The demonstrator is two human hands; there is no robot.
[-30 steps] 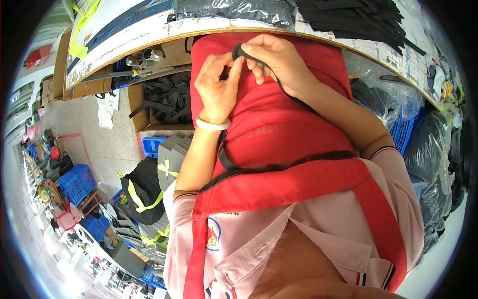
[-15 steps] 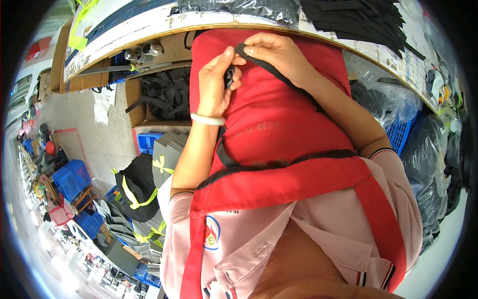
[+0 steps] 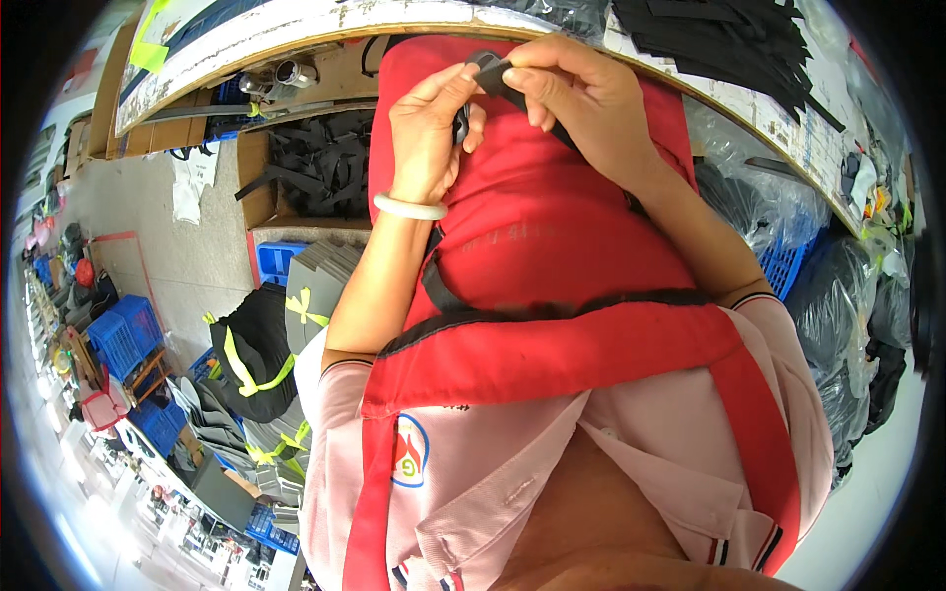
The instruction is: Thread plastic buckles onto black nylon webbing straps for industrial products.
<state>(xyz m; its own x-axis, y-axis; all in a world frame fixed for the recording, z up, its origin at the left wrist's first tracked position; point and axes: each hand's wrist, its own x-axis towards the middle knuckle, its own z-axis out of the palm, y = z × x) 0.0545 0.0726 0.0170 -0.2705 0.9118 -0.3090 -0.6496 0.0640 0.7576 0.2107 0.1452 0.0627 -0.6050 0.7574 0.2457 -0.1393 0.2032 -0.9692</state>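
Note:
Over the red apron on my lap, both hands are closed on one black fabric strap. My left hand, with a pale bangle at its wrist, pinches the strap's looped end between thumb and forefinger. A small dark item is tucked in that hand's curled fingers; its kind is mostly hidden. My right hand grips the strap between thumb and fingers just beside the left fingertips. The strap's other end passes beneath the right hand.
A worn white table edges the far side, bearing a pile of black straps. Below it, a cardboard box holds more black strips. Bundled black and grey pieces stand at left. Clear plastic bags and a blue crate crowd the right.
Both hands have moved slightly farther from my body. The right hand has turned and closed nearer the strap's end, which now bends into a loop at the left fingertips.

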